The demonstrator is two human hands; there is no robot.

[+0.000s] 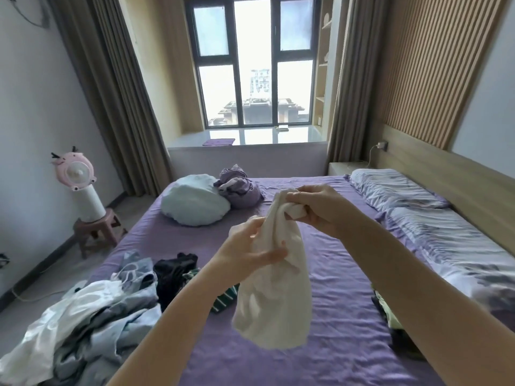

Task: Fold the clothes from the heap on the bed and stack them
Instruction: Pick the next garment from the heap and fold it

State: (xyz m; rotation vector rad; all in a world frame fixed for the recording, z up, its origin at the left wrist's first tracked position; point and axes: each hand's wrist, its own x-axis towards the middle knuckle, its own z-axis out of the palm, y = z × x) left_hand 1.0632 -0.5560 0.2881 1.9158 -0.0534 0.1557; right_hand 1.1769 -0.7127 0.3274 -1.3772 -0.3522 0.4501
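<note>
Both hands up over the middle of the bed [328, 316], each closed on the same white garment [274, 296]. Right hand [317, 210] higher and farther, fingers bunched around the top edge of the cloth. Left hand [250, 250] lower and nearer, thumb and fingers pinching the cloth partway down its left side. Hands close together but not touching. Garment hangs crumpled below them, clear of the sheet, lower end loose; what kind of garment it is cannot be told.

Heap [83, 321] at near left of bed: white and pale blue-grey pieces tangled, a black piece [174, 274] at its far right edge, a green striped piece [223, 298] just right of that, partly hidden behind the left forearm. Near right, partly under the right forearm, a small pile [390, 319] of dark and green cloth; whether folded cannot be told.

Far side of bed: pale blue cushion [193, 203], purple bundle [239, 188] touching its right side. Two pillows [434, 227] along the right edge by the headboard. Purple sheet wrinkled.

Left of bed on the floor, a stool [97, 228] with a pink fan [75, 171] on a white base. Window [252, 62] on the far wall, curtains either side.
</note>
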